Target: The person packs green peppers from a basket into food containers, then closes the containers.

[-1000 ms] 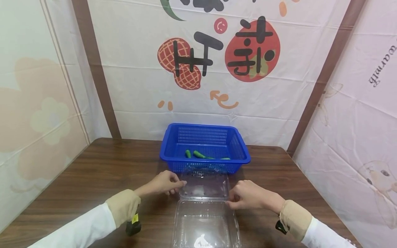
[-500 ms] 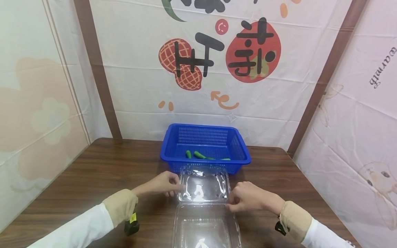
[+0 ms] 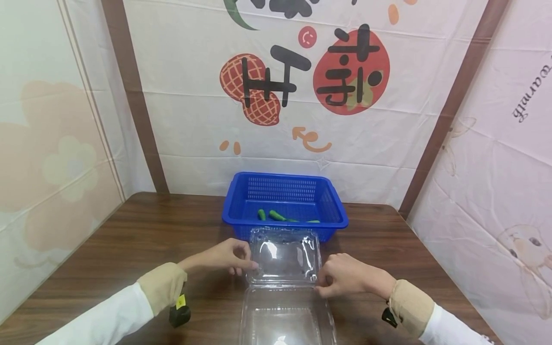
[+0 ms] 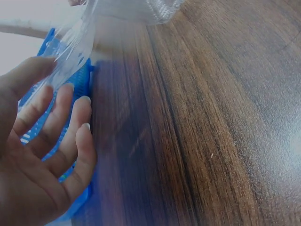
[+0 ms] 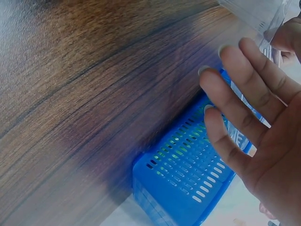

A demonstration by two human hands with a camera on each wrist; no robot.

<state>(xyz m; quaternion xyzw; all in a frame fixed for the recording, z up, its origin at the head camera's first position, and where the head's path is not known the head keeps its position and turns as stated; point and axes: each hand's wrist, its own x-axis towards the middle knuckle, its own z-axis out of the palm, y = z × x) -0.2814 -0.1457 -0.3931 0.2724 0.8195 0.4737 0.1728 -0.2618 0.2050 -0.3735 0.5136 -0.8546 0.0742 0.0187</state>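
Observation:
A clear plastic clamshell container lies unfolded in the middle of the table in the head view, its far half [image 3: 284, 258] raised at a tilt in front of the blue basket and its near half [image 3: 284, 318] toward me. My left hand [image 3: 228, 256] pinches the left edge of the far half between thumb and index finger; in the left wrist view the other fingers are spread loosely below the plastic [image 4: 77, 52]. My right hand [image 3: 345, 275] holds the right edge near the fold, with thumb and index finger at the rim [image 5: 270, 35].
A blue plastic basket [image 3: 230, 223] stands at the back of the brown wood-grain table [image 3: 172, 220]. Several small green cucumbers [image 3: 276, 215] lie in it. A printed white cloth [image 3: 194, 120] hangs behind the table, with more cloth at both sides.
The container's far half has tilted, its top edge rising against the basket front and its reflections shifting. My left hand has moved slightly down and left; my right hand has hardly moved.

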